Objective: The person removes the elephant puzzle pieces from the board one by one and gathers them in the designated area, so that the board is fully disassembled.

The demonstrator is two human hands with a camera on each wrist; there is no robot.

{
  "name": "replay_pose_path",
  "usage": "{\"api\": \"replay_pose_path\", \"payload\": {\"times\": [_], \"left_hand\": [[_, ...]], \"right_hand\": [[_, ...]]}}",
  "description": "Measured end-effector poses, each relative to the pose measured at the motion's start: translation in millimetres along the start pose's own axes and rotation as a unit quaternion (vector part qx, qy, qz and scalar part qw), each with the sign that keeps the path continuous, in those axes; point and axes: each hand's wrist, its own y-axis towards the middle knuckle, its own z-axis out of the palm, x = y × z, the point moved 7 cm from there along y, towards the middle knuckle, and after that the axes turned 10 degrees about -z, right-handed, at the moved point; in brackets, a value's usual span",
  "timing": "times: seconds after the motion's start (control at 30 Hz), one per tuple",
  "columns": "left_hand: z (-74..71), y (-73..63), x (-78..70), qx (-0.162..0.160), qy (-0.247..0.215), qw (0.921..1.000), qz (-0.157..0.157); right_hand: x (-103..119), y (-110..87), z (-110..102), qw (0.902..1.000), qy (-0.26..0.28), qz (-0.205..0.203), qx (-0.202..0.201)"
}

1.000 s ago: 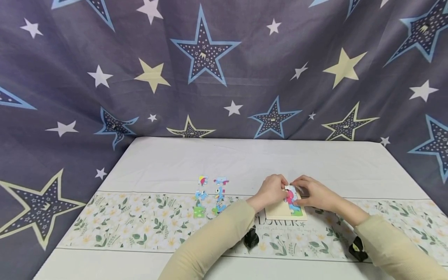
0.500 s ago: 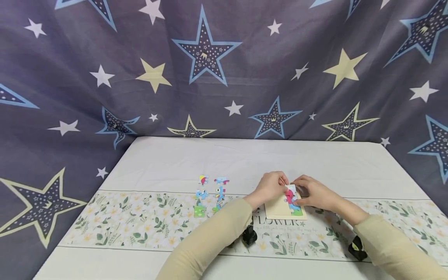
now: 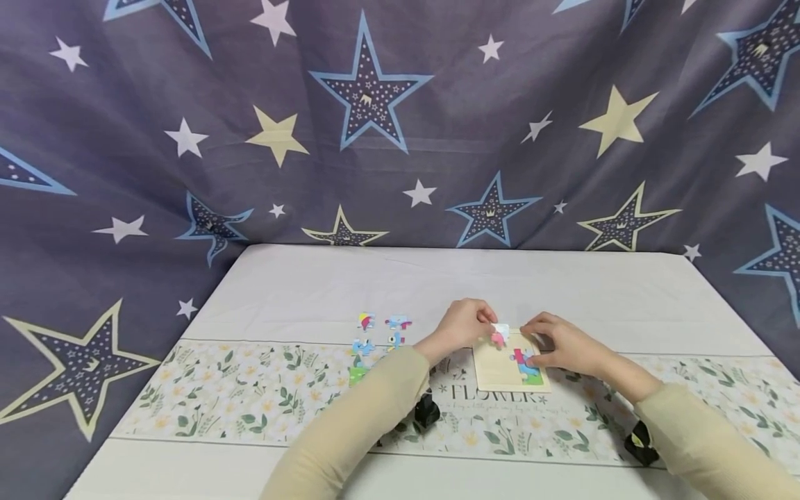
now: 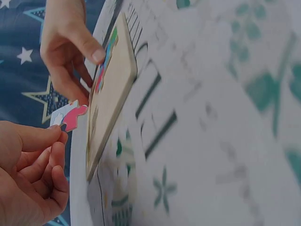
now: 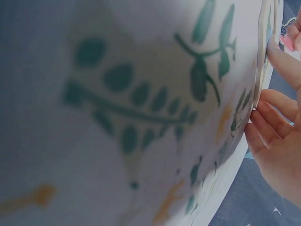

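Note:
Thumb and fingers of my left hand (image 3: 461,323) pinch a white and pink jigsaw piece (image 3: 500,335), held over the top left part of a pale wooden puzzle board (image 3: 496,375). The left wrist view shows this jigsaw piece (image 4: 73,117) raised off the board, apart from it. At the board's right side, my right hand (image 3: 565,347) grips the edge, its thumb on top near the fitted pieces (image 3: 529,369) of pink, blue and green. In the right wrist view the fingers of the right hand (image 5: 280,127) lie along the board's side.
Left of the board lie several loose jigsaw pieces, among them a red and yellow one (image 3: 366,321) and a blue one (image 3: 398,322); my left sleeve (image 3: 356,417) covers part of them. A floral runner (image 3: 250,396) crosses the white table (image 3: 300,285). Behind hangs a starry curtain (image 3: 425,125).
My left hand has lifted the white and pink piece from the board's upper right and moved it left. The right hand has stayed at the board's edge.

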Motion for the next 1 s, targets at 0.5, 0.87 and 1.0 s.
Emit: {"api": "replay_pose_path", "payload": {"times": [0.5, 0.87, 1.0], "left_hand": [[-31.7, 0.7, 24.0, -0.020, 0.022, 0.9996, -0.001], [-51.3, 1.7, 41.2, -0.030, 0.027, 0.9992, -0.009], [-57.1, 2.3, 47.6, -0.033, 0.031, 0.9989, -0.016]], "right_hand": [[-2.3, -0.5, 2.3, 0.9997, 0.001, 0.017, 0.018], [-3.0, -2.0, 2.9, 0.9998, 0.004, 0.014, 0.013], [-2.4, -2.5, 3.3, 0.9998, 0.005, 0.013, 0.014]]}}
